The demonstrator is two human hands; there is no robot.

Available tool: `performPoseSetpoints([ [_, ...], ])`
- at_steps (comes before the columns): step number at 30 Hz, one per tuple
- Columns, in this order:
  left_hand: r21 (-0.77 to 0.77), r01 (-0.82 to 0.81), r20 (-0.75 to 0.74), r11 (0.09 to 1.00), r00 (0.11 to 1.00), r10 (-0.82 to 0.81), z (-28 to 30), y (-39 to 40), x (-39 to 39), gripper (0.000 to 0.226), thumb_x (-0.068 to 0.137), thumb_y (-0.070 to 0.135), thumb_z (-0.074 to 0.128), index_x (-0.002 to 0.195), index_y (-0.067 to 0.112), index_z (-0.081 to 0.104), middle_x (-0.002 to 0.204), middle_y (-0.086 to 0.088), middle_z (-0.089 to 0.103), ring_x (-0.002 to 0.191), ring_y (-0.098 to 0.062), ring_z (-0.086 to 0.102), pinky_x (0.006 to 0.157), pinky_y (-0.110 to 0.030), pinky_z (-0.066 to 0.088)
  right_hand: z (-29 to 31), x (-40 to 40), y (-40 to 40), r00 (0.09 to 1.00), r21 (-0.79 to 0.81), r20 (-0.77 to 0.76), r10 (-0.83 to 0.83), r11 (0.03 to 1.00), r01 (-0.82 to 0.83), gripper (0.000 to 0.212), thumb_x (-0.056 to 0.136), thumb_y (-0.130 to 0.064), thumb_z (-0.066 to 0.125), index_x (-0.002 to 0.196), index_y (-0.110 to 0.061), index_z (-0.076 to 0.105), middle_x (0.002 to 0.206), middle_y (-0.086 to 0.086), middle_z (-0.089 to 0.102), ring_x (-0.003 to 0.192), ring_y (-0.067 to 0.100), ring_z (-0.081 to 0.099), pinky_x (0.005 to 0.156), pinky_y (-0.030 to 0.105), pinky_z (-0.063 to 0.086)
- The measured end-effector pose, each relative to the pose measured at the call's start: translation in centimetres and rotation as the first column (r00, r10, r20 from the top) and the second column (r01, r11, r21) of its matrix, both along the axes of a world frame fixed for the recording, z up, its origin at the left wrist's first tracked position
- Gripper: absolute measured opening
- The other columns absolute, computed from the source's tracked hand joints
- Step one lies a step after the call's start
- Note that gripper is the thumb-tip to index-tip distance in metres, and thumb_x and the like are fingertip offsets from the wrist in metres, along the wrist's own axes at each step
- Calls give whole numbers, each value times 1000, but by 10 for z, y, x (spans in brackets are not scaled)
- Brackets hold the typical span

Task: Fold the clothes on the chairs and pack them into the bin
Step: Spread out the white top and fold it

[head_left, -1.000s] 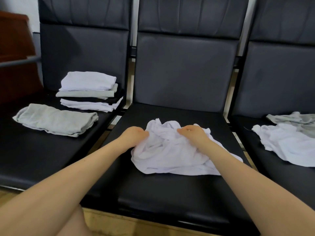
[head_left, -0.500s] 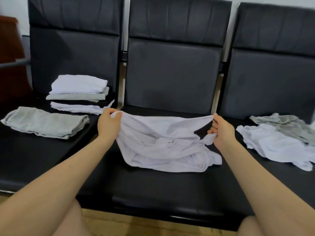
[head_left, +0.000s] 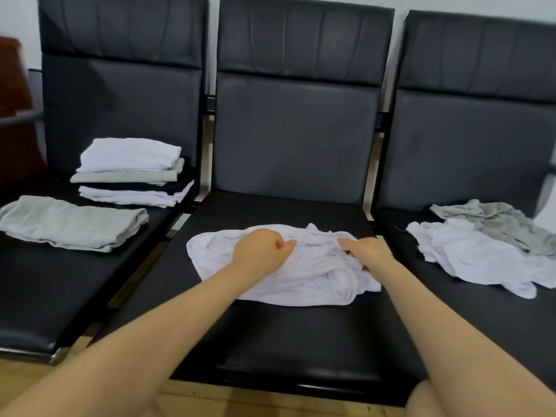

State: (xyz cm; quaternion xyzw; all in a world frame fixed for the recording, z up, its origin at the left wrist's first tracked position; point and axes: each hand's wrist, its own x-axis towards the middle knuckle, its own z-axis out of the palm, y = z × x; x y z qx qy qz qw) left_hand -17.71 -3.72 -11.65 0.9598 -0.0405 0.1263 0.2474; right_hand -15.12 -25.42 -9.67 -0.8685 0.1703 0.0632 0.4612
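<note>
Here the white garment point(head_left: 285, 275) lies crumpled mid-seat; left hand point(head_left: 260, 251) pinches cloth at its 3 o'clock, right hand point(head_left: 368, 254) fingers curl into folds at 9 o'clock.

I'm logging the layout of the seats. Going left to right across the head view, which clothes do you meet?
Folded grey garment → stack of folded white, grey and black clothes → crumpled white shirt under both hands → unfolded white garment, with a crumpled grey garment lying behind it.
</note>
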Motion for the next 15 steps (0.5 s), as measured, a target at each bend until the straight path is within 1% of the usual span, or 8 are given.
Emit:
performPoseSetpoints([
  [2,-71,-68,-83,995,995,62,-5,-14,12,57,92,55,44,50,18,36,47,4,35,50,-13,40,53,-27,35,-2,2,-2,1000,-51,-20,-1,999,0,34,92,-39,55,93,-7,66,89,9,63,73,19,54,57,28,37],
  [5,-265,-205,-267,942,955,132,-7,-25,30,66,93,65,31,51,15,42,55,1,47,66,-20,53,68,-32,40,-8,8,6,997,-35,74,30,999,-28,32,94,-35,48,81,-9,62,77,3,60,63,14,49,55,27,34],
  [7,-194,-243,-226,950,954,198,-15,-32,35,66,91,68,28,61,15,52,67,-1,57,80,-24,60,73,-33,42,-14,11,13,985,4,155,75,997,-77,33,95,-32,47,76,-12,65,69,-3,61,62,11,52,55,25,34],
  [8,-126,-241,-150,962,963,222,-20,-34,34,60,90,68,31,74,17,59,76,0,61,86,-24,61,75,-34,43,-16,12,16,980,18,179,82,996,-87,34,95,-31,46,74,-13,65,67,-4,61,62,11,52,56,25,35],
  [9,-82,-218,-70,973,975,212,-24,-34,34,53,90,66,35,96,21,61,88,0,64,92,-24,60,78,-35,44,-18,14,19,977,30,198,81,996,-88,35,95,-31,45,71,-13,64,67,-2,60,63,12,52,56,26,36],
  [11,-25,-78,-15,997,997,78,-31,-29,38,48,94,56,39,135,32,43,107,-1,64,100,-24,59,85,-38,46,-21,18,21,974,48,221,55,997,-67,37,95,-30,45,65,-12,57,65,2,56,61,14,49,57,27,39],
  [13,55,81,-65,995,995,-78,-30,-17,45,46,97,47,39,142,35,38,118,0,63,107,-23,58,91,-38,45,-22,21,21,975,67,220,26,997,-41,39,96,-31,45,63,-12,51,66,4,53,60,15,47,58,28,38],
  [15,9,147,-136,989,980,-144,-30,-9,50,34,97,44,43,126,32,56,115,5,64,108,-21,57,90,-36,44,-23,21,19,979,65,202,9,998,-23,41,98,-32,43,62,-13,51,71,4,57,63,15,48,58,27,38],
])
